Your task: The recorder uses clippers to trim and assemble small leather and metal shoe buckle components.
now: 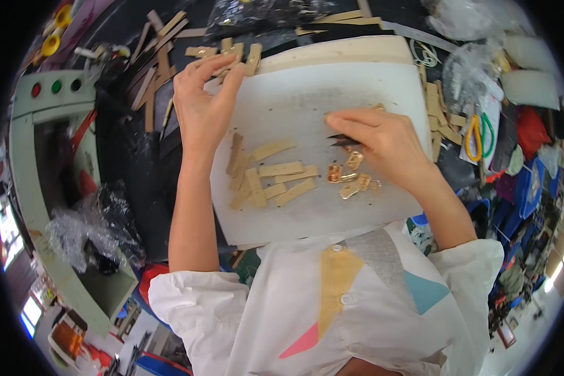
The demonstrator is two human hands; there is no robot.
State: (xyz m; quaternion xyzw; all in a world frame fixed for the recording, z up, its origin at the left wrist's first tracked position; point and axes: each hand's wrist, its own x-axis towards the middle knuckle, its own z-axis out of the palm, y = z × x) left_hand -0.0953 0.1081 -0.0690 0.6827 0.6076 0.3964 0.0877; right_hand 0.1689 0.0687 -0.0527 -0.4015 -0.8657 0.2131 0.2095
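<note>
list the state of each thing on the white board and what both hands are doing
white board: flat, partly covered
tan strips: loose, overlapping pile
gold buckles: small loose cluster
left hand: fingers on strips at the board's far corner
right hand: pinching a dark piece

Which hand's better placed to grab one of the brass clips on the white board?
Right. The right hand rests just above the brass clips, fingertips beside them. The left hand is at the white board far corner, by the tan strips.
</note>
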